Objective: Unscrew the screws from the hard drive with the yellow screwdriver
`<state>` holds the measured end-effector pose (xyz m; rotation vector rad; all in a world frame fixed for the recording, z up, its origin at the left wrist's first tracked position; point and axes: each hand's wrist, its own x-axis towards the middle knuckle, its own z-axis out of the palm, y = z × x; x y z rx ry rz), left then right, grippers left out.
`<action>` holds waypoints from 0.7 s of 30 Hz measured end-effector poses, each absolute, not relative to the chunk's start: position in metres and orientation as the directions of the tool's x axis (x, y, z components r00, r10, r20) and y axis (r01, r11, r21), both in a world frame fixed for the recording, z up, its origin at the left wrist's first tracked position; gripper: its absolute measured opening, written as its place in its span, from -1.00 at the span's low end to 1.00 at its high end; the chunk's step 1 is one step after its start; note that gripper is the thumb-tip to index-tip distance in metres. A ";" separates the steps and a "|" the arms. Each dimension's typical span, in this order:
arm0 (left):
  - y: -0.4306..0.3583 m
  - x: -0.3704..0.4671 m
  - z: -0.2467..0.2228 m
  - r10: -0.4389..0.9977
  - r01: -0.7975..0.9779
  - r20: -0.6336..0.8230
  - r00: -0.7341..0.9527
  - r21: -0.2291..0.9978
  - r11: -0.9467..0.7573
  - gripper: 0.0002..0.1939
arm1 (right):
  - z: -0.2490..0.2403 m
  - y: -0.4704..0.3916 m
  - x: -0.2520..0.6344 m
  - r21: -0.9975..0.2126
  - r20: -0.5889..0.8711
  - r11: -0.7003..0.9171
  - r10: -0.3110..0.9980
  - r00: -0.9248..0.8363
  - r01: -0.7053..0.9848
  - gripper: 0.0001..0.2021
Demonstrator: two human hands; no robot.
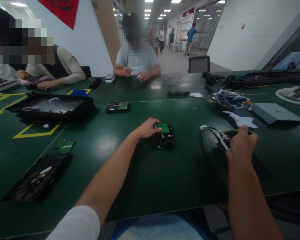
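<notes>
A black hard drive with a green circuit board (164,140) lies on the green table (150,176) in front of me. My left hand (150,128) grips its upper left side, thumb over the green board and fingers at the far edge. Off to the right, my right hand (242,143) is closed around a screwdriver (230,132), whose thin shaft points left. Beneath and beside that hand are a white-edged dark object (225,143), a black cable (201,143) and a blue and white model plane (240,119).
Another drive (118,106) lies beyond my left hand. At left are a black tray (52,108), a loose green board (64,145) and a larger black drive (40,176). A metal case (277,113) sits at right. People (137,60) work across the table.
</notes>
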<state>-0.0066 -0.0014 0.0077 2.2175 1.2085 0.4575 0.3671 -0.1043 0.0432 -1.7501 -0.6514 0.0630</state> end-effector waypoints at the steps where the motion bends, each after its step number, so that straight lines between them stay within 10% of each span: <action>1: -0.001 -0.006 0.008 0.845 0.653 0.026 0.534 0.622 -0.432 -0.43 | 0.047 -0.106 0.364 -0.975 0.128 -0.117 0.390 0.912 0.187 -0.75; 11: -0.001 -0.006 0.006 0.843 0.641 0.049 0.535 0.627 -0.443 -0.41 | 0.073 -0.092 0.309 -0.933 0.310 0.016 0.547 0.778 0.360 -0.69; 21: 0.003 -0.006 0.002 0.845 0.645 0.052 0.532 0.621 -0.445 -0.43 | 0.107 -0.051 0.236 -0.670 0.560 0.383 0.823 0.094 0.635 -0.66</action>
